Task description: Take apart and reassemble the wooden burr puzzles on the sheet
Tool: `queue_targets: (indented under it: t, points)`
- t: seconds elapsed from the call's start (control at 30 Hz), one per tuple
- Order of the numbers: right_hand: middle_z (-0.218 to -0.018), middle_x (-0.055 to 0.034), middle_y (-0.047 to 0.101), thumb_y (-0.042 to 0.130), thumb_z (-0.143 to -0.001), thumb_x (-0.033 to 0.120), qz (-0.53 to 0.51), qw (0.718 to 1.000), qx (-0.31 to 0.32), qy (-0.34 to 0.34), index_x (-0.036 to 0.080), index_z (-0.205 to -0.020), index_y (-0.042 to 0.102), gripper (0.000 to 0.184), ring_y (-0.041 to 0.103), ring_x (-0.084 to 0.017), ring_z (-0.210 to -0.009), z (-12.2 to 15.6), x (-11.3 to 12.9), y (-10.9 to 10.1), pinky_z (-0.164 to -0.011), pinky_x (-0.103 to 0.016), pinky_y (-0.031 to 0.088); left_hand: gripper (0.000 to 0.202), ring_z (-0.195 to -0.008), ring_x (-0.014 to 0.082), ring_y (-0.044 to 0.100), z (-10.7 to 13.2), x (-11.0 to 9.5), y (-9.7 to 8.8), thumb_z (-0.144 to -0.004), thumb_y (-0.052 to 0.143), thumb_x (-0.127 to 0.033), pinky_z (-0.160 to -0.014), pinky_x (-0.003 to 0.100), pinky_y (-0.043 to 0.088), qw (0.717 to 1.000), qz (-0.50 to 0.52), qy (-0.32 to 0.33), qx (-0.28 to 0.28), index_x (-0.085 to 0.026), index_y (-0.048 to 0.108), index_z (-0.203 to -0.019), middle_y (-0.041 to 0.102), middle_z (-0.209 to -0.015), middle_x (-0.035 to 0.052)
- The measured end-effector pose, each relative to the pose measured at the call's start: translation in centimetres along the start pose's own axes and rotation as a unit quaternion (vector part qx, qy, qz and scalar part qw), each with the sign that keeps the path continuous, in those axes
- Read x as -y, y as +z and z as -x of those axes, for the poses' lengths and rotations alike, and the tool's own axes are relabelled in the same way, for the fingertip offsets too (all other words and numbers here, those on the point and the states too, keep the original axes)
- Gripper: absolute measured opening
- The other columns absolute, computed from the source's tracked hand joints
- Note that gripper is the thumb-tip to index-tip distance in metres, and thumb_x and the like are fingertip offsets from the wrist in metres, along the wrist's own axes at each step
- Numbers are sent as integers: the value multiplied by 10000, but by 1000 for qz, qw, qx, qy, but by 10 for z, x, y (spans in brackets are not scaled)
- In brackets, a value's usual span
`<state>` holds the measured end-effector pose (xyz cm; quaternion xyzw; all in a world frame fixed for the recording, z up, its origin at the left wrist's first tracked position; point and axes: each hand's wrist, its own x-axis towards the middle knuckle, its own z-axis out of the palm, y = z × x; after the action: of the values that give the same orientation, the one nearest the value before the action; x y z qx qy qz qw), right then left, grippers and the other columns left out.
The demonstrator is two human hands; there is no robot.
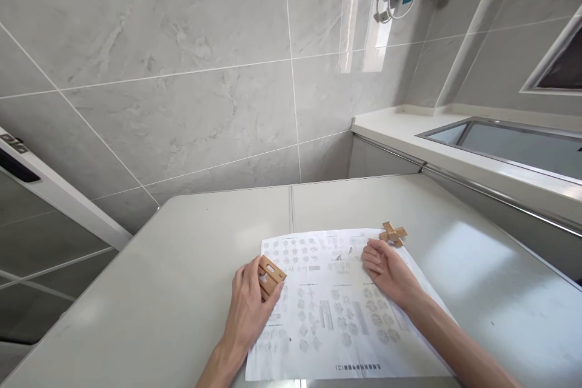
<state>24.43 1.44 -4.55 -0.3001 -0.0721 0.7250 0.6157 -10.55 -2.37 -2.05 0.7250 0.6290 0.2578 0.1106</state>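
My left hand (250, 298) is closed around some light-brown wooden puzzle pieces (271, 276), one with an oval slot and a dark mark like a 2. They sit by the left edge of a large printed instruction sheet (318, 339) covered in small grey diagrams. On the sheet's right half rests my right hand (386, 268), its fingers curled in and nothing seen in them. Just beyond its fingertips, at the sheet's upper right corner, lies a cross-shaped assembly of wooden pieces (393, 234).
The sheet lies on a pale glossy table (150, 291) with a seam down its middle. Behind stands a grey tiled wall (182, 121). To the right is a white counter (391, 127) with a sink (509, 145); a white-framed door (68, 188) is at left.
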Motion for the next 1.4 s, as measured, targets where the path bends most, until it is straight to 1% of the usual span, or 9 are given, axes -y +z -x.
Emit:
queue_targets:
  t: [0.27,0.37,0.5,0.7,0.9,1.07,1.2,1.3,1.4]
  points:
    - [-694,61,366,772,-917,198,66,997,-7,33,234,-732,423,397,361,-72,-526,2,-4,6,-417,-190,431,659,-1381,355,492,1,-3,-3,-1058,524,-501,-977,542,596,1000,5,9,11,-317,239,-1623,501,-1473,140]
    - [-690,58,385,786,-910,219,95,995,-9,37,239,-733,416,411,358,-79,-524,3,-4,7,-421,-196,424,657,-1416,356,464,-1,-14,0,-1063,532,-468,-1019,550,581,998,-7,55,10,-323,243,-1634,486,-1531,134]
    - [-677,49,416,801,-890,252,131,991,-8,28,253,-732,411,421,371,-103,-517,4,-5,8,-406,-236,403,739,-1433,363,468,-7,-39,19,-1051,585,-436,-1082,561,547,988,-27,148,25,-305,194,-1665,497,-1568,138]
    - [-711,38,458,815,-884,302,169,986,5,13,223,-752,506,346,386,-100,-565,6,-6,9,-450,-217,381,914,-1464,414,453,-17,-74,50,-1010,670,-438,-1122,603,513,965,-19,248,87,-255,98,-1699,494,-1589,181]
    - [-734,35,520,804,-903,445,285,958,32,-14,220,-818,557,344,445,-115,-604,18,-9,21,-530,-236,401,980,-1465,395,453,-21,-79,53,-928,780,-422,-1119,597,525,955,66,231,176,-306,161,-1680,495,-1565,164]
    - [-689,45,562,767,-910,549,400,913,30,-76,235,-867,572,372,476,-132,-593,23,-12,28,-562,-259,408,981,-1480,398,430,-21,-76,47,-878,834,-439,-1147,629,486,953,118,203,192,-357,237,-1652,465,-1584,141]
    - [-653,42,563,702,-948,589,487,862,44,-132,243,-881,580,372,508,-160,-595,24,-12,27,-595,-289,431,1055,-1500,413,387,-23,-68,40,-804,879,-546,-1183,652,433,954,114,206,186,-342,267,-1639,443,-1604,142]
    - [-765,1,625,648,-997,509,575,794,88,-179,246,-932,621,272,568,-191,-689,25,-13,25,-641,-312,458,1099,-1501,415,380,-25,-58,34,-749,897,-606,-1183,647,434,959,106,179,191,-334,299,-1631,459,-1592,137]
    - [-873,-28,679,635,-1001,411,651,719,136,-201,260,-1029,650,154,603,-211,-741,28,-16,24,-636,-321,466,1072,-1492,412,394,-27,-49,27,-739,912,-563,-1161,626,467,963,104,149,201,-322,346,-1617,480,-1566,137]
